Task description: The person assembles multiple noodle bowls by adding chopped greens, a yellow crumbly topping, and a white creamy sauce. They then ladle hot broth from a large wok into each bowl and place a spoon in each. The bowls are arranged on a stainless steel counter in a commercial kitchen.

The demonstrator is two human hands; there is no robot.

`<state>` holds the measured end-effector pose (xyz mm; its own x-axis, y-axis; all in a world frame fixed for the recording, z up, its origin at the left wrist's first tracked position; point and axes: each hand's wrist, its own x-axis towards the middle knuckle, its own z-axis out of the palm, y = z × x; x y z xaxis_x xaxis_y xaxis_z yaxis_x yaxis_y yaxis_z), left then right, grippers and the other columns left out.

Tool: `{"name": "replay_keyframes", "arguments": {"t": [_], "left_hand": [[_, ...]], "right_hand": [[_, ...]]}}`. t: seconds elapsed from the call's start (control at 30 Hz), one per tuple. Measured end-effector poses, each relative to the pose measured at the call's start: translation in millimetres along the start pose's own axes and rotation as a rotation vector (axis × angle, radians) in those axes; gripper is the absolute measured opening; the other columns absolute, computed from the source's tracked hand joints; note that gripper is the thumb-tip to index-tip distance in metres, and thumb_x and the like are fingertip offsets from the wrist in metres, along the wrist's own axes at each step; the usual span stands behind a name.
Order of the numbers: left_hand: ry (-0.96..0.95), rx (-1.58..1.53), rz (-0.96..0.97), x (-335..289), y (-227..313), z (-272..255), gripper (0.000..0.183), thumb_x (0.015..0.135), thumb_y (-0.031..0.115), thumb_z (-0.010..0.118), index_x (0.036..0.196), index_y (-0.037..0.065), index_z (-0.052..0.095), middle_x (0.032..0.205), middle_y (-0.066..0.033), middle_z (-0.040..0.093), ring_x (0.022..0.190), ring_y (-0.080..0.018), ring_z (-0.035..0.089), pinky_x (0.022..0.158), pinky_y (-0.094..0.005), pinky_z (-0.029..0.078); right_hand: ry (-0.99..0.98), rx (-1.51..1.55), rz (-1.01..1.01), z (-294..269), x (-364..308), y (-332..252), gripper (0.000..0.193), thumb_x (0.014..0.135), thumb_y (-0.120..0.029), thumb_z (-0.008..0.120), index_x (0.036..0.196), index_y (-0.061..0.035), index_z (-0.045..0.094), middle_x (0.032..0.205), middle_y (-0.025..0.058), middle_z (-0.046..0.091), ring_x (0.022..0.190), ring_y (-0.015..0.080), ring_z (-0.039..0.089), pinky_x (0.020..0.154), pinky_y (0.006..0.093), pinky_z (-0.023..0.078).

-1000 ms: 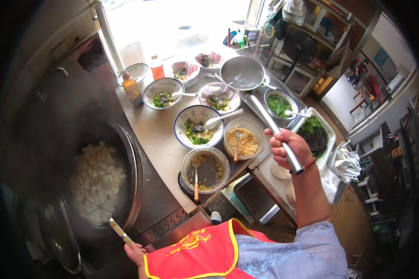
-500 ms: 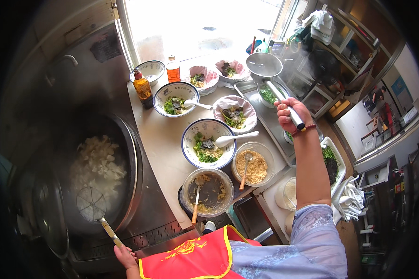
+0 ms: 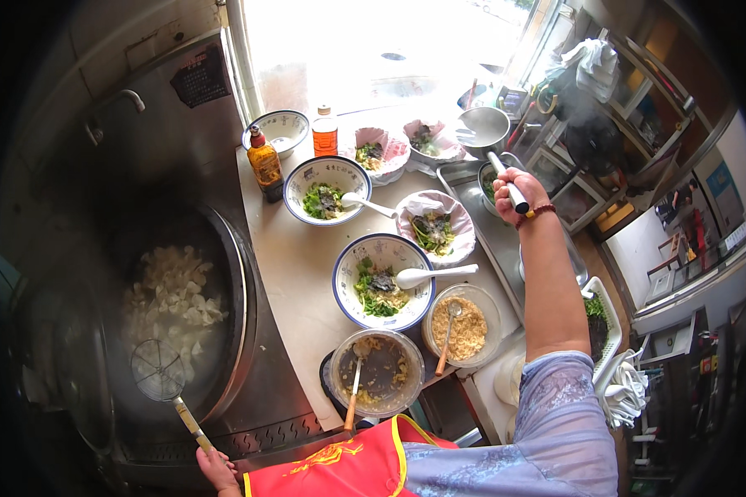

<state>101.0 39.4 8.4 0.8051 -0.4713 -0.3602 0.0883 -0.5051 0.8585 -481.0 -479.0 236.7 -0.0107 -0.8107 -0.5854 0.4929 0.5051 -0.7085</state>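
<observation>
My right hand (image 3: 519, 195) is closed around the handle of a metal ladle (image 3: 483, 127), its round bowl held up beside a far pink-lined bowl (image 3: 423, 149). My left hand (image 3: 216, 470) grips the handle of a wire strainer (image 3: 157, 369), whose mesh head rests at the near side of a large steaming pot (image 3: 247, 331). Pale, flat dumpling-like pieces (image 3: 174, 286) float in the pot. On the counter, blue-rimmed bowls (image 3: 340, 286) hold chopped greens, dark flakes and a white spoon (image 3: 435, 275). Liquid in the ladle is hard to make out.
A clear tub of tan crumbs (image 3: 464, 327) and a nearly used-up tub (image 3: 414, 364) each hold a spoon. Two bottles (image 3: 325, 132) stand at the far left of the counter. A metal tray (image 3: 506, 282) lies to the right, beside a white basket of greens (image 3: 612, 331).
The view has shifted, so the counter things sit lower and further right. My right hand and the ladle have moved slightly away from me. The strainer stays at the pot's near side.
</observation>
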Motion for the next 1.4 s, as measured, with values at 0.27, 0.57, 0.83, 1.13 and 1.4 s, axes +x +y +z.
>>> {"name": "replay_keyframes", "arguments": {"t": [0.27, 0.57, 0.83, 1.13, 1.4], "left_hand": [[0.020, -0.009, -0.033, -6, 7, 0, 0.017, 0.099, 0.023, 0.045, 0.103, 0.007, 0.047, 0.062, -0.0021, 0.046, 0.042, -0.0092, 0.040, 0.038, -0.0226, 0.037], [-0.025, 0.022, 0.071, 17, -27, -13, 0.017, 0.099, 0.023, 0.045, 0.103, 0.007, 0.048, 0.062, -0.0019, 0.046, 0.041, -0.0090, 0.040, 0.038, -0.0223, 0.036], [-0.021, 0.005, 0.057, 16, -23, -9, 0.014, 0.099, 0.020, 0.044, 0.100, 0.007, 0.047, 0.061, -0.0018, 0.046, 0.040, -0.0087, 0.039, 0.037, -0.0221, 0.035], [-0.022, -0.012, 0.061, 16, -23, -9, 0.013, 0.099, 0.019, 0.043, 0.101, 0.007, 0.047, 0.061, -0.0022, 0.046, 0.039, -0.0089, 0.038, 0.036, -0.0224, 0.035], [-0.037, -0.024, 0.043, 14, -20, -11, 0.013, 0.098, 0.019, 0.043, 0.104, 0.007, 0.047, 0.062, -0.0022, 0.046, 0.038, -0.0087, 0.038, 0.035, -0.0226, 0.033]], "right_hand": [[0.109, -0.162, -0.091, 2, 17, 3, 0.018, 0.090, -0.018, 0.050, 0.073, -0.0118, 0.049, 0.058, -0.0035, 0.052, 0.043, 0.0071, 0.048, 0.034, 0.0227, 0.035], [0.091, -0.238, -0.119, 7, 31, -2, 0.011, 0.092, -0.019, 0.052, 0.084, -0.0115, 0.049, 0.062, -0.0034, 0.051, 0.044, 0.0077, 0.050, 0.036, 0.0243, 0.042], [0.166, -0.269, -0.222, 23, 41, -2, 0.006, 0.089, -0.011, 0.054, 0.084, -0.0093, 0.053, 0.065, 0.0000, 0.052, 0.047, 0.0111, 0.051, 0.040, 0.0261, 0.043], [0.316, -0.413, -0.335, 19, 40, -1, 0.007, 0.085, -0.009, 0.058, 0.080, -0.0052, 0.058, 0.064, 0.0020, 0.053, 0.047, 0.0137, 0.051, 0.041, 0.0282, 0.042], [0.064, -0.215, -0.185, 6, 21, 3, 0.012, 0.090, -0.016, 0.052, 0.079, -0.0109, 0.051, 0.063, -0.0028, 0.051, 0.046, 0.0085, 0.049, 0.036, 0.0252, 0.040]]}}
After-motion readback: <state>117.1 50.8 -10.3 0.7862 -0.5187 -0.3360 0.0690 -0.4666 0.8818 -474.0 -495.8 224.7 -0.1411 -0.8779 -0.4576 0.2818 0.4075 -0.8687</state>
